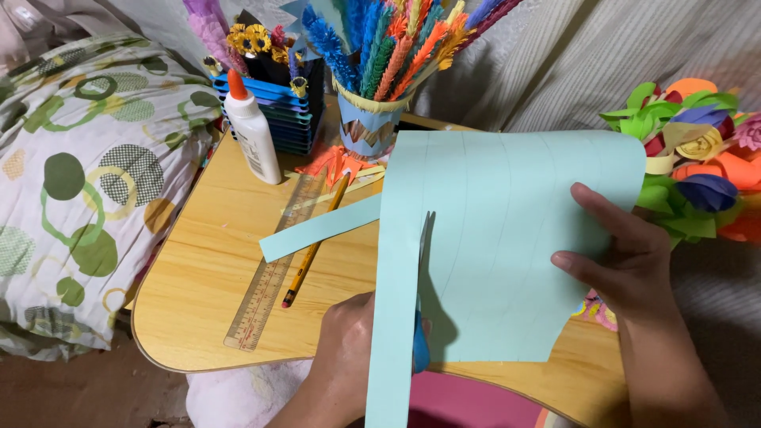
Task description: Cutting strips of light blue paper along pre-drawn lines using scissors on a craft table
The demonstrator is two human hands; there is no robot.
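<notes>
A white glue bottle point(252, 133) with an orange cap stands upright at the back left of the wooden worktop point(198, 261); its label is a pale panel on the front, too small to tell apart. Beside it sits a stack of blue trays point(277, 111), and a paper-wrapped cup point(369, 123) packed with coloured paper quills.

The light-blue paper sheet point(507, 238) is held above the right half of the worktop, its long axis running from the near edge toward the back, ruled with faint pencil lines along that axis. The right hand point(622, 257) grips its right edge, thumb on top, fingers underneath. The left hand point(349, 341) is closed on blue-handled scissors point(421, 317), blades pointing away from the person, partway up a cut in the sheet.

A cut blue strip point(321, 228) lies on the worktop, slanting up to the right. A pencil point(313, 250) and a clear ruler point(273, 273) lie slantwise just beside it. Paper flowers point(697, 158) sit at the right.
</notes>
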